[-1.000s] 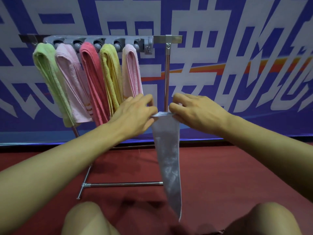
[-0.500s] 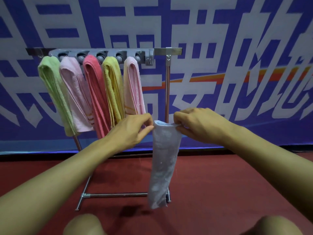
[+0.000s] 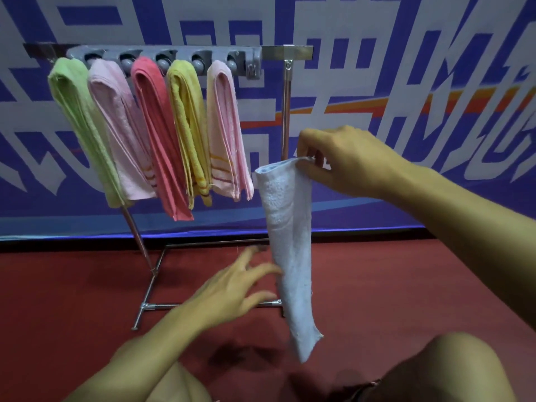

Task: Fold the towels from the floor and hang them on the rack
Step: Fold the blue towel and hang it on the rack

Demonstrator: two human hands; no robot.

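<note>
The right hand pinches the top corner of a pale blue towel between thumb and fingertips; the rest of the top edge, toward the rack, is unsupported. The towel hangs as a long narrow strip, folded lengthwise, its lower end free above the red floor and apparently clear of it. The left hand is spread with fingers apart, holding nothing, its fingertips at or just beside the towel's mid-length; motion blur prevents confirming contact.

Risks, as judged:
- A single-corner pinch carries the whole towel. Any slackening would drop it or let the lengthwise fold open at the unheld side.
- If the left hand takes the strip off-centre, the halves will come out unequal when doubled and the hang will be lopsided.
- The lower end could brush the floor if the right hand dips.

The rack stands just beyond. Its grey roller holder carries five folded towels side by side: green, light pink, red, yellow and pink. No vacant roller slot is visible, only bare bar at the holder's end. A towel laid there unclamped could slide off.
</note>
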